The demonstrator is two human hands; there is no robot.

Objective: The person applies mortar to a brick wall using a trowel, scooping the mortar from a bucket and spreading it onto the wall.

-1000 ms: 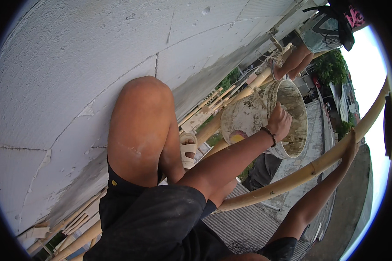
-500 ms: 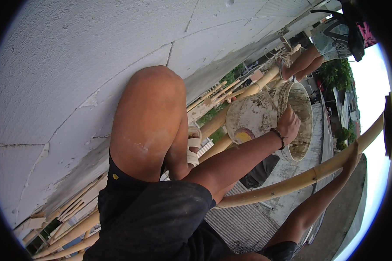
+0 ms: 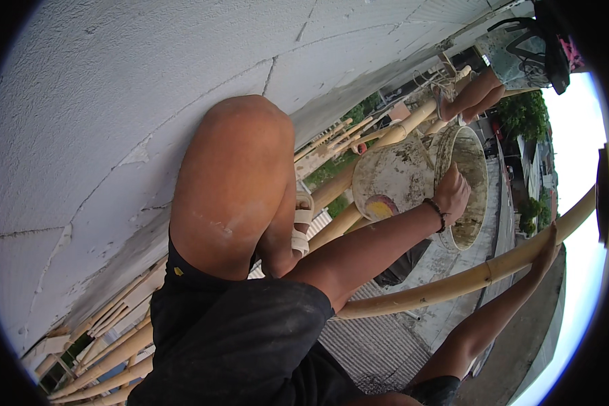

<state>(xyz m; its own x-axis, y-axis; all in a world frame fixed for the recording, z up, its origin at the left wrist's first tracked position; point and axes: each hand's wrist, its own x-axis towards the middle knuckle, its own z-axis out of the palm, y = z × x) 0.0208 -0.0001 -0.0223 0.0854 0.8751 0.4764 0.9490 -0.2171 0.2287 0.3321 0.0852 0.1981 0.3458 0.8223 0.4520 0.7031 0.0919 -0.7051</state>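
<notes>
My left hand, with a dark bracelet at its wrist, is closed at the rim of a dirty white plastic bucket. The bucket's mouth faces right in the picture, and its wall is smeared with dried residue. What lies deep inside it is hidden. At the far right my right hand is wrapped against a thick bamboo pole, its fingertips partly hidden. My bent bare knee is beside the pale block wall.
Bamboo scaffold poles run beside the wall, behind the bucket. Another person's legs are on the scaffold at the upper right. A corrugated roof lies far below, with a black bag-like thing near the bucket.
The view has shifted slightly. My left hand has moved a little lower and to the right at the bucket's rim; my right hand stays on the bamboo pole.
</notes>
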